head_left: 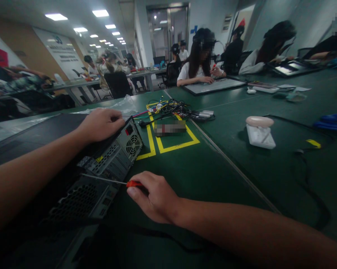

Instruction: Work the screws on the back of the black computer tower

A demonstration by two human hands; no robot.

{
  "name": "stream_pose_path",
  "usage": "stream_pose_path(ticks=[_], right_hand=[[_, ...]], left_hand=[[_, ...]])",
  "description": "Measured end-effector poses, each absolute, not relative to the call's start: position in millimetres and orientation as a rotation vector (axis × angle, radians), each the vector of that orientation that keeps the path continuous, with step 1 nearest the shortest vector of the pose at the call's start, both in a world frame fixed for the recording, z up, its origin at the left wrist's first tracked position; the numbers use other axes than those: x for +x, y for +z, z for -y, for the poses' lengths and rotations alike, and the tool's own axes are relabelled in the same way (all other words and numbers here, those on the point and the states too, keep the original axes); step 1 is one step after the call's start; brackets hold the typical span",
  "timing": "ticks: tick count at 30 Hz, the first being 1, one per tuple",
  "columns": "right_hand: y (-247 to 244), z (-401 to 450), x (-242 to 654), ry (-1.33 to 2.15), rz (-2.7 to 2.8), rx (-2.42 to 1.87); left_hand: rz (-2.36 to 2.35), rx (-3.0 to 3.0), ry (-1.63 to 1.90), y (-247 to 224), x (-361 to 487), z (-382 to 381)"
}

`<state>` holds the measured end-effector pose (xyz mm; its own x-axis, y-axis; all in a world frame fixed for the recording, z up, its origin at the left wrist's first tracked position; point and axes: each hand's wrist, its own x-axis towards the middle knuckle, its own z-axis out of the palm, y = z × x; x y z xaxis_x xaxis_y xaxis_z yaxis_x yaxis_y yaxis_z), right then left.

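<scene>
A dark desktop computer case (pixel 105 155) lies on its side at the left, its metal rear panel turned toward the right. My left hand (pixel 102 125) presses on its top by the rear edge, fingers curled, their tips partly hidden. Closed around the orange-red handle of a screwdriver (pixel 108 180) is my right hand (pixel 154 196). The long thin shaft points left, its tip at the rear panel beside the vented area. Whether the tip sits on a screw is too small to tell.
On the green table (pixel 213 175) lie a tangle of cables (pixel 175 108) and a blurred-out item (pixel 170 128) among yellow tape lines. A white box with a pinkish object (pixel 259 130) and blue cables (pixel 332 123) are at the right. Several people work beyond.
</scene>
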<state>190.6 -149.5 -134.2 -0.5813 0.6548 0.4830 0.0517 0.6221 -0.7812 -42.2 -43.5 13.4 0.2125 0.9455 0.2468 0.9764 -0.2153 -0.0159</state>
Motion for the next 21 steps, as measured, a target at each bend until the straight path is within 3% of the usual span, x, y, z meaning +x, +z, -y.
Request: stream_pose_path(ticks=[21], right_hand=[[-135.4,150.1,188.5,1.025,2.024,-0.596]], left_hand=[[1.859,-2.281,-0.264,10.6,-46.9,40.2]])
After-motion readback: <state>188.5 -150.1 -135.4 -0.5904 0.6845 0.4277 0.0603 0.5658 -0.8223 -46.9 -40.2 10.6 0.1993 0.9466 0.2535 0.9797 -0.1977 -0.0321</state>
